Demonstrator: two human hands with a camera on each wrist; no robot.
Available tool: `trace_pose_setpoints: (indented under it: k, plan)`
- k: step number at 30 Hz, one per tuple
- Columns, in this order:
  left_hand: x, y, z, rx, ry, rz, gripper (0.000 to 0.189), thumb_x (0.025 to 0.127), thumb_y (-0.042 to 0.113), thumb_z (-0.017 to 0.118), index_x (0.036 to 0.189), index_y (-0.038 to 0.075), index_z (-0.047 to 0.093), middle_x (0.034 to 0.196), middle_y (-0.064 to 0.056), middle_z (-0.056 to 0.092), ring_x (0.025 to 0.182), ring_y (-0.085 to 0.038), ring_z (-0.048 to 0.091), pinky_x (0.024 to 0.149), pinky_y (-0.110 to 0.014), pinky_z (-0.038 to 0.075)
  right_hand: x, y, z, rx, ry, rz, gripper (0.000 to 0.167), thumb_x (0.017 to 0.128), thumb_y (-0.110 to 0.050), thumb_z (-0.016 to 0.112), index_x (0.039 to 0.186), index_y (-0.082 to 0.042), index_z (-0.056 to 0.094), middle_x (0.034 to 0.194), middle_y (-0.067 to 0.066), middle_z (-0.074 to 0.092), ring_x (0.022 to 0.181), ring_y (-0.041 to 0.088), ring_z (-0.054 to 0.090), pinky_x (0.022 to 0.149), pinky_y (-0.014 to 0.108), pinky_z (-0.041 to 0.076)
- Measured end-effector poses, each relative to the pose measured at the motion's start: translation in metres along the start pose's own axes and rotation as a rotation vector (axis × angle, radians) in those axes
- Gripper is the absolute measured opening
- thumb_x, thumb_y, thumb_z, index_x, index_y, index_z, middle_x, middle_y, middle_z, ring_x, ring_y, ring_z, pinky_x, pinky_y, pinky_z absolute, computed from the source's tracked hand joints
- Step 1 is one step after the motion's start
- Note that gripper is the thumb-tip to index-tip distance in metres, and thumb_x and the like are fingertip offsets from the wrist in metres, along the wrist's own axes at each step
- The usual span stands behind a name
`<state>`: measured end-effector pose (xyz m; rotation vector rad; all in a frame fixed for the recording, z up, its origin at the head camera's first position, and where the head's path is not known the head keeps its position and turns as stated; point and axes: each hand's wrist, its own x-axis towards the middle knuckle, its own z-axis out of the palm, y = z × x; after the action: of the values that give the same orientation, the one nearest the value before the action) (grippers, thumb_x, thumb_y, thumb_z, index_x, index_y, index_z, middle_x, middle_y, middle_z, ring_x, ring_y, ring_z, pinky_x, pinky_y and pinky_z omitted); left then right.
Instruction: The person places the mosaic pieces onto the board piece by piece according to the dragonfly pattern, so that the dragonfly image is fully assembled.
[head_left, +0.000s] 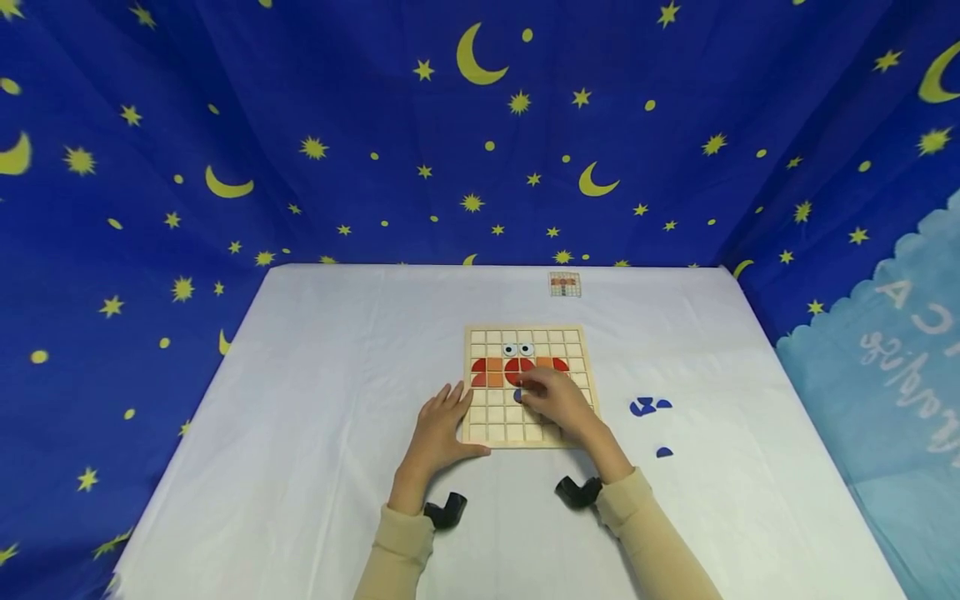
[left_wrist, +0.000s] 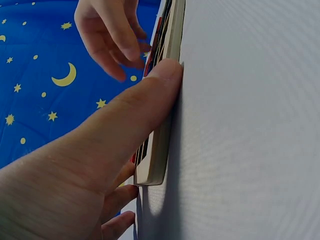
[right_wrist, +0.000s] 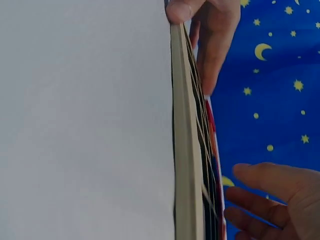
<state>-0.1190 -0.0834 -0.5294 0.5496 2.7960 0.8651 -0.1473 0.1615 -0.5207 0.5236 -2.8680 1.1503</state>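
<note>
A square wooden grid board lies on the table, with red pieces, orange square pieces and two round eye pieces in its cells. My left hand braces the board's near left corner, thumb along the near edge and fingers spread at the left side. Over the middle of the board, my right hand has its fingertips beside a blue piece, which they partly cover. In the right wrist view, the right thumb and fingers are apart, with nothing visible between them.
Several blue pieces lie in a loose group right of the board, and a single blue quarter-round piece lies nearer. A small picture card is at the table's far side. Black wrist mounts show under both wrists.
</note>
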Motion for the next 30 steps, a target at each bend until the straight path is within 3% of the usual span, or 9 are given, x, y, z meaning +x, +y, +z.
trace_pose_setpoints:
  k: [8, 18, 24, 30]
  plan:
    - [-0.001, 0.000, 0.001, -0.006, -0.001, 0.001, 0.101, 0.064, 0.047, 0.083, 0.145, 0.005, 0.038, 0.155, -0.015, 0.030, 0.146, -0.036, 0.022, 0.116, -0.054, 0.022, -0.024, 0.023, -0.035, -0.045, 0.141, 0.058, 0.028, 0.087, -0.004, 0.065, 0.114, 0.001, 0.065, 0.097, 0.011, 0.068, 0.083, 0.020, 0.064, 0.073, 0.036, 0.055]
    - [-0.003, 0.001, -0.001, -0.010, -0.010, -0.006, 0.101, 0.065, 0.044, 0.084, 0.146, 0.005, 0.037, 0.155, -0.015, 0.030, 0.146, -0.036, 0.021, 0.116, -0.054, 0.021, -0.056, 0.052, -0.066, -0.116, 0.249, 0.162, 0.030, 0.083, 0.004, 0.063, 0.113, 0.003, 0.065, 0.099, 0.019, 0.068, 0.088, 0.032, 0.063, 0.079, 0.048, 0.051]
    - [-0.001, 0.001, 0.001, -0.013, -0.003, -0.007, 0.101, 0.065, 0.046, 0.083, 0.145, 0.005, 0.038, 0.155, -0.015, 0.030, 0.146, -0.036, 0.021, 0.116, -0.054, 0.021, -0.074, 0.067, -0.080, -0.166, 0.264, 0.224, 0.034, 0.083, 0.005, 0.060, 0.116, 0.004, 0.063, 0.102, 0.021, 0.067, 0.093, 0.036, 0.061, 0.080, 0.051, 0.050]
    - [0.000, 0.002, 0.001, -0.007, -0.002, 0.003, 0.100, 0.065, 0.045, 0.083, 0.145, 0.004, 0.039, 0.155, -0.016, 0.031, 0.145, -0.037, 0.022, 0.115, -0.054, 0.022, -0.089, 0.075, -0.090, -0.143, 0.237, 0.323, 0.041, 0.082, 0.002, 0.065, 0.122, 0.005, 0.059, 0.108, 0.024, 0.065, 0.101, 0.040, 0.060, 0.090, 0.055, 0.047]
